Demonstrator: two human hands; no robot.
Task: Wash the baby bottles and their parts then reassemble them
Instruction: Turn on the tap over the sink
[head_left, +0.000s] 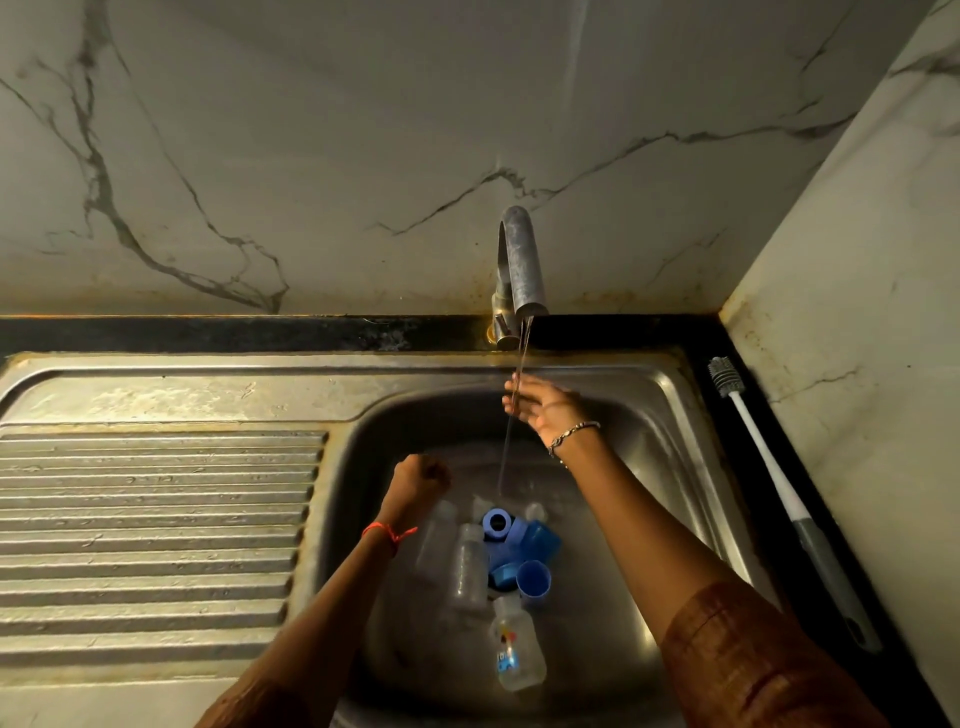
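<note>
Several clear baby bottles lie in the steel sink basin (649, 405): one with a printed label (516, 652) nearest me, two plain ones (467, 566) beside it. Blue rings and caps (522, 543) are piled to their right, with a blue cup-shaped cap (535, 579) below them. Water runs from the tap (522, 265) in a thin stream. My right hand (540, 405) reaches under the stream with straight fingers and holds nothing. My left hand (421, 475) hangs over the basin's left side, curled into a fist, with nothing visible in it.
A ribbed steel drainboard (150, 519) fills the left. A bottle brush (779, 493) with a white and grey handle lies on the dark counter strip right of the sink. Marble walls stand behind and to the right.
</note>
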